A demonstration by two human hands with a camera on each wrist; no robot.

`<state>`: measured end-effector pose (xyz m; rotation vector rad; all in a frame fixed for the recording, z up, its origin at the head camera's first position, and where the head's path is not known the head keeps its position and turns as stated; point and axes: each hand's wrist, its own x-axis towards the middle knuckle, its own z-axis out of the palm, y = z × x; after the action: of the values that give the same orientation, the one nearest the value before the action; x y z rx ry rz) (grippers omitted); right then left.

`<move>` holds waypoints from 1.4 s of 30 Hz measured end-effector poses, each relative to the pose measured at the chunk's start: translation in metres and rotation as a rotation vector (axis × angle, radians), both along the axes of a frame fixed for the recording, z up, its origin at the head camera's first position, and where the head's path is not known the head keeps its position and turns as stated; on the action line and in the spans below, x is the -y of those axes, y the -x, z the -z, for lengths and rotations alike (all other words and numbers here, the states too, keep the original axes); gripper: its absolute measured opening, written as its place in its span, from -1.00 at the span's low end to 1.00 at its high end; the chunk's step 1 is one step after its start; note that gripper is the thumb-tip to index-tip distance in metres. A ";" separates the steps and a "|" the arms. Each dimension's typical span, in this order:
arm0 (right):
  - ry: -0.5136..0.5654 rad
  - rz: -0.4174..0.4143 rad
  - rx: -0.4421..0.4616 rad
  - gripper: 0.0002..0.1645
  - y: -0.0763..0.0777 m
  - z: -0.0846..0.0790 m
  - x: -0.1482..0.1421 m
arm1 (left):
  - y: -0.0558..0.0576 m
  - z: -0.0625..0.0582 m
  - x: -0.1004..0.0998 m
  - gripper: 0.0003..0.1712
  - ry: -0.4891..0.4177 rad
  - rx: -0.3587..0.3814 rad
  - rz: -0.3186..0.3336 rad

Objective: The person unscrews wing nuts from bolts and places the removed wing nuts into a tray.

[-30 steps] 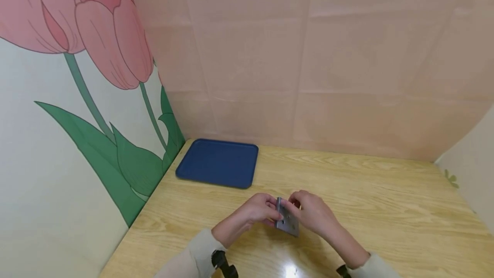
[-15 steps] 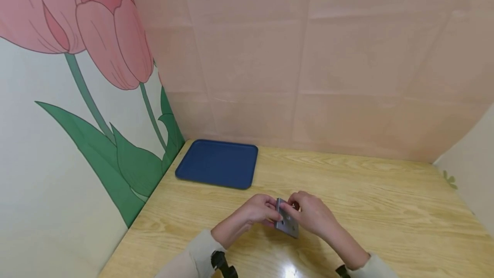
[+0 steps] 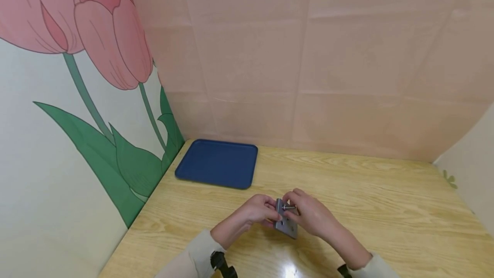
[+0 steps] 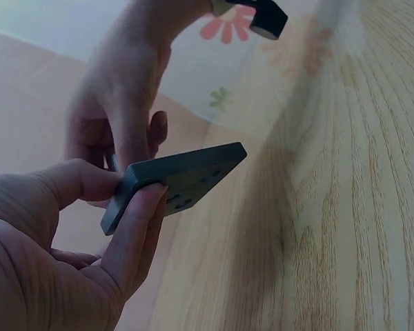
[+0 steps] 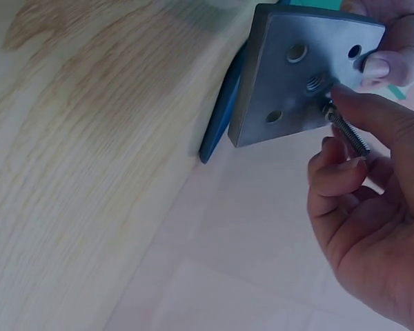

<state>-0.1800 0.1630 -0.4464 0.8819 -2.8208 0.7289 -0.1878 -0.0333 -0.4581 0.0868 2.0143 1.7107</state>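
My left hand (image 3: 262, 209) pinches a grey metal plate (image 3: 286, 226) by one edge, thumb on one face and fingers on the other. The plate is tilted above the table; the right wrist view shows several round holes through it, including a threaded hole (image 5: 317, 83) near the middle. In my right hand (image 3: 310, 211) a small threaded bolt (image 5: 348, 132) is held between thumb and fingers, one end close to the plate's face by that threaded hole. The thumb tip partly covers that end. From the left wrist view the bolt is mostly hidden behind the plate and fingers.
A blue tray (image 3: 217, 163) lies on the wooden table (image 3: 366, 209) at the back left, beyond my hands. A pink sheet (image 3: 247, 55) hangs behind the table, and a tulip-printed wall (image 3: 50, 175) borders it on the left.
My right thumb and fingers have shifted off the plate's face, so the bolt, previously hidden behind them, now shows. The left hand and plate stay almost in place.
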 end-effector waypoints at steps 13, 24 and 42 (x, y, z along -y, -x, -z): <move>-0.086 -0.167 -0.366 -0.65 0.002 0.008 -0.004 | 0.001 -0.001 0.000 -0.70 0.020 0.014 0.000; -0.081 -0.171 -0.298 -0.70 0.000 0.007 -0.003 | -0.001 -0.002 0.004 -0.73 0.019 0.001 0.016; -0.007 0.236 0.025 -0.71 -0.005 -0.002 0.011 | -0.001 0.000 0.008 -0.71 0.019 -0.012 0.035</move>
<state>-0.1749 0.1516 -0.4441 0.5302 -2.8824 0.7008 -0.1869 -0.0408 -0.4584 0.1258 2.0251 1.6731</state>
